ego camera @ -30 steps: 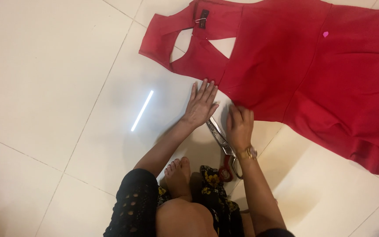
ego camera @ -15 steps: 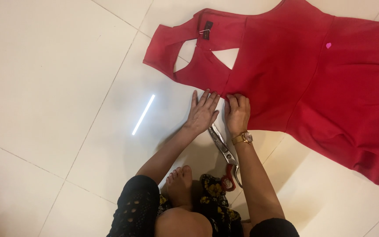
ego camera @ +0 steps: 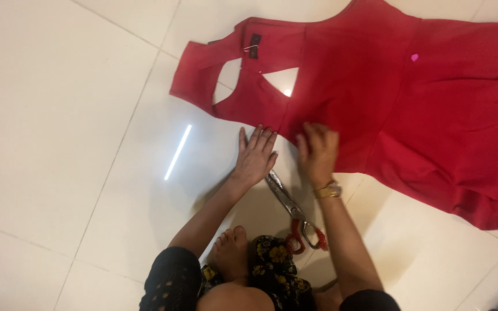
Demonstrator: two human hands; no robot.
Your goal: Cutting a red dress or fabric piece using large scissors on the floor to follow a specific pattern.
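While my left hand (ego camera: pixel 255 158) lies flat with its fingers (ego camera: pixel 260 138) spread, tips touching the lower edge of the red dress (ego camera: pixel 376 98), my right hand (ego camera: pixel 318 151) presses on the cloth just beside it, fingers loosely together and gripping nothing. The dress is spread on the white tiled floor (ego camera: pixel 59 115) ahead of me. To smooth it well, I judge both palms should stroke outward evenly. The scissors (ego camera: pixel 290 207) lie between my forearms, clear of the fabric.

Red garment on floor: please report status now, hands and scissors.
Left hand flat at garment edge. Right hand flat on garment. Scissors lying untouched between forearms.
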